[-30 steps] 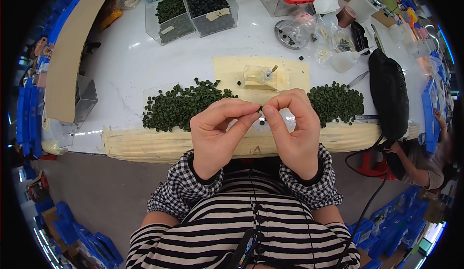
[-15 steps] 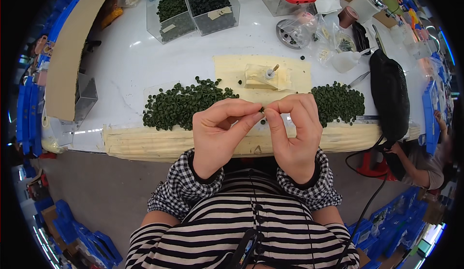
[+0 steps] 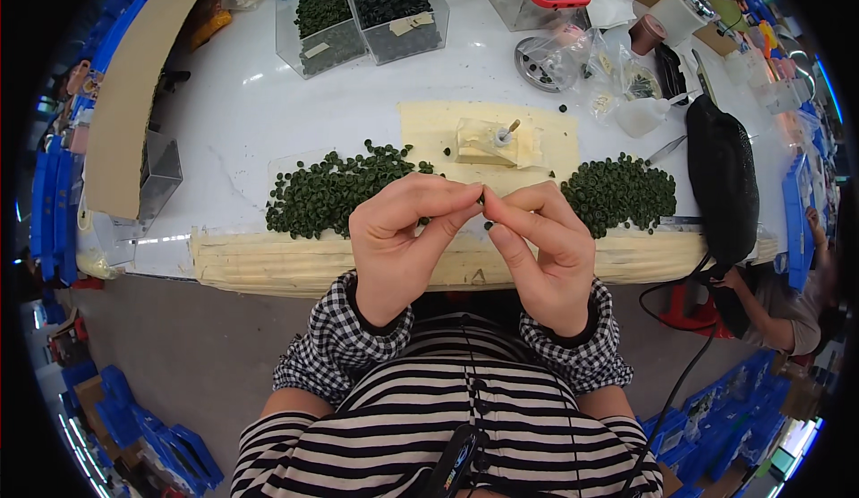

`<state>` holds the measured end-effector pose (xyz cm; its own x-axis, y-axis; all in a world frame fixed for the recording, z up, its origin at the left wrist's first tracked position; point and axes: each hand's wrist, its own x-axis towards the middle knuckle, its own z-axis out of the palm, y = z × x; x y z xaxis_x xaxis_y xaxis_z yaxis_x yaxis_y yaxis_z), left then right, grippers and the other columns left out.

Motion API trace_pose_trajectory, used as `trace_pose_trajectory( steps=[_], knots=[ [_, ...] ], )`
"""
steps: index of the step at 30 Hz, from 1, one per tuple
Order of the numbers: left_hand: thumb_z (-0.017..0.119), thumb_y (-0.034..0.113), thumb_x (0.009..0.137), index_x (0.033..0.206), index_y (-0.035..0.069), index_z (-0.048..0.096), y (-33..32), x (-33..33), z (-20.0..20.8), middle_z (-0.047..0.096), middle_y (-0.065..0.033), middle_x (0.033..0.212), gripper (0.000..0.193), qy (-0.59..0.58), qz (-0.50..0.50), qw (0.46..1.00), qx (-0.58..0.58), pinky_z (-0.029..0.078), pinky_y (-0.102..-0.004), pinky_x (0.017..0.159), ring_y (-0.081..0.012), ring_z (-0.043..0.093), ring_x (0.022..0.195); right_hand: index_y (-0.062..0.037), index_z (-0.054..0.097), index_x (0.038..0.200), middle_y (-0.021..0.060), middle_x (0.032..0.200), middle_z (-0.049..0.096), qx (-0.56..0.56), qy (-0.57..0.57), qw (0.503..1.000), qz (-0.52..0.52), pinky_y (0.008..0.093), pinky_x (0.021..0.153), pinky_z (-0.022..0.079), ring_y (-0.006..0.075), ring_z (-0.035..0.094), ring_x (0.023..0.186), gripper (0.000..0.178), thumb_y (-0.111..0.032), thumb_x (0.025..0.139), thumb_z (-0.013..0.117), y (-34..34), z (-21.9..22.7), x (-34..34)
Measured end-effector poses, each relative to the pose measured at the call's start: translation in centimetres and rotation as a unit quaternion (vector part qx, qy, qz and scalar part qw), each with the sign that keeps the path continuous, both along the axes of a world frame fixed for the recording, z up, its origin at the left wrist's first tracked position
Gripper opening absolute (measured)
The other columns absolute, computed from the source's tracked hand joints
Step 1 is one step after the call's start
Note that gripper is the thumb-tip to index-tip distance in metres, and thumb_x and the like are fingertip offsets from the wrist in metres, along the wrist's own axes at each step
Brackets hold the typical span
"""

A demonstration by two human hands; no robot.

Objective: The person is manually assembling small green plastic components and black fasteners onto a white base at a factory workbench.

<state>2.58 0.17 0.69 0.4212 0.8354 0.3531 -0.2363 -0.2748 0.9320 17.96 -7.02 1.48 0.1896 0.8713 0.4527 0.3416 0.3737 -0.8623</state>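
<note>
Over the table's front edge my left hand (image 3: 389, 243) is closed in a pinch of thumb and forefinger. At its fingertips shows a small dark green round piece (image 3: 481, 199), mostly covered. My right hand (image 3: 557, 261) meets it with the forefinger tip, while the right thumb stands away from that finger. Another dark round piece (image 3: 489, 225) shows just by the right thumb tip. A heap of dark green cup-like pieces (image 3: 322, 195) lies beyond my left hand, and a second heap (image 3: 626, 195) lies beyond my right hand.
Behind my hands a tape-covered block (image 3: 479, 144) with an upright pin sits on a yellowish sheet (image 3: 420, 122). Two clear bins (image 3: 403, 40) of green pieces stand farther back. A black padded object (image 3: 720, 176), tweezers (image 3: 667, 149) and a white squeeze bottle (image 3: 642, 118) lie right.
My right thumb has come away from the forefinger and dropped lower. The right forefinger has stretched out toward the small piece. My left hand has kept its pinch.
</note>
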Motion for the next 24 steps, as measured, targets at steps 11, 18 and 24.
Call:
trace_pose_trajectory(
  steps=[11, 18, 24],
  knots=[
    [0.068, -0.006, 0.085, 0.105, -0.003, 0.070, -0.32, 0.13, 0.24, 0.069, -0.0100, 0.098, 0.020, -0.036, -0.028, 0.991, -0.127, 0.052, -0.0215, 0.075, -0.0113, 0.065, 0.088, -0.0051, 0.072, 0.111, 0.0051, 0.090, 0.065, 0.040, -0.089, 0.994, -0.041, 0.0295, 0.070, 0.044, 0.0200, 0.055, 0.079, 0.034, 0.002, 0.078, 0.071, -0.17, 0.20, 0.18],
    [0.067, -0.005, 0.086, 0.105, -0.005, 0.068, -0.62, 0.03, 0.39, 0.070, -0.0107, 0.097, 0.019, -0.062, -0.044, 0.982, -0.175, 0.054, -0.0231, 0.079, -0.0126, 0.067, 0.089, -0.0055, 0.072, 0.111, 0.0050, 0.090, 0.065, 0.042, -0.106, 0.993, -0.042, 0.0295, 0.070, 0.044, 0.0203, 0.055, 0.079, 0.034, 0.002, 0.077, 0.071, -0.27, 0.37, 0.15],
    [0.067, -0.007, 0.085, 0.104, -0.004, 0.069, -0.47, -0.07, 0.36, 0.070, -0.0103, 0.096, 0.019, -0.057, -0.046, 0.982, -0.173, 0.054, -0.0234, 0.078, -0.0132, 0.066, 0.089, -0.0056, 0.072, 0.111, 0.0052, 0.090, 0.065, 0.055, -0.108, 0.992, -0.037, 0.0296, 0.071, 0.045, 0.0206, 0.056, 0.080, 0.035, 0.002, 0.077, 0.071, -0.31, 0.19, 0.14]
  ],
)
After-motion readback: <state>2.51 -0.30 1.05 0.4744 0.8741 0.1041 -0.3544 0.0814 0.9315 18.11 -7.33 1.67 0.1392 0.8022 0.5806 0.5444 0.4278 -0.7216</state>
